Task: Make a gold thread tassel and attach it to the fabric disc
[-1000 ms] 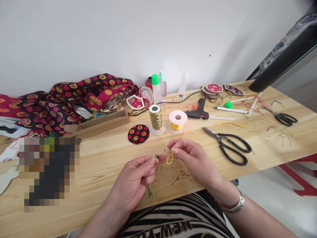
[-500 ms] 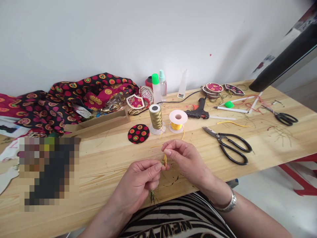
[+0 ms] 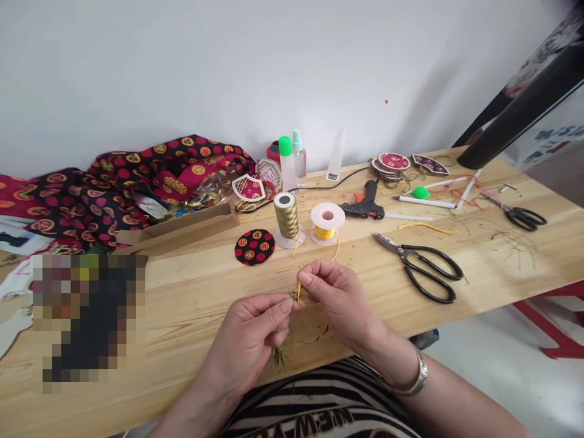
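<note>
My left hand (image 3: 250,328) is closed in a pinch around a bundle of thin green-brown strands (image 3: 278,356), whose loose ends stick out below the fingers. Just above and touching its top, a looped yellow cord (image 3: 298,291) is pinched between the thumb and fingertips of my right hand (image 3: 340,301). Both hands meet over the table's front edge, and the fingers cover most of the bundle. Beyond them stand a spool of yellow cord (image 3: 326,216) and a cone of gold thread (image 3: 286,218). A round patterned fabric piece (image 3: 254,247) lies to the left.
Black-handled scissors (image 3: 426,267) lie right of my hands, with a glue gun (image 3: 367,204) behind. A second pair of scissors (image 3: 524,218) is farther right. Bottles (image 3: 287,167) stand by the wall. Patterned cloth (image 3: 114,182) and a cardboard box (image 3: 182,228) fill the back left.
Both hands have shifted slightly left, still pinching the bundle and the cord. The cord loop between the right fingers and the bundle looks shorter.
</note>
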